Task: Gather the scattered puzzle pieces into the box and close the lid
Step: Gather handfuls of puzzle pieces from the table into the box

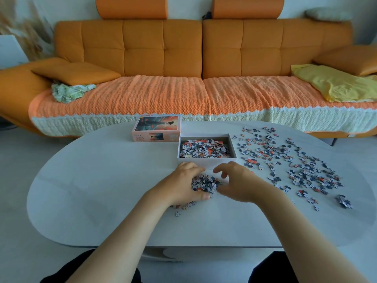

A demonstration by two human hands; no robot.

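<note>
- Because the shallow white cardboard box (206,161) stands lidless near the middle of the pale grey oval table (91,190), with its near wall just beyond the hands, a gathered load needs only a short lift over that wall. This placement is judged to be deliberate staging.
- The printed pink lid (157,128) lies picture-side up just beside the box's far-left corner. There it is out of the loading path yet within reach for closing.
- The box already holds a layer of boxed pieces (204,149). A broad field of loose grey, white and orange puzzle pieces (295,162) covers the table's right side, and a few stray pieces (183,207) lie by the left wrist. The task is judged well short of complete.
- A small heap of pieces (205,182) rests on the table between both hands, near the box's front wall.
- Left hand (183,184): the palm faces inward, the fingers curl over the heap's far edge and the thumb hooks round its near edge. The hand cups the heap and retains it.
- Right hand (238,181): the palm faces the left hand and the fingers are bent in a wide, loose C with their tips just beside the heap. Contact cannot be confirmed, and nothing is held.
- Both forearms converge from the table's near edge with the wrists low, a pose suited to scooping.
- Judged requirement: bring both palms together under the heap before lifting, or pieces may spill.
</note>
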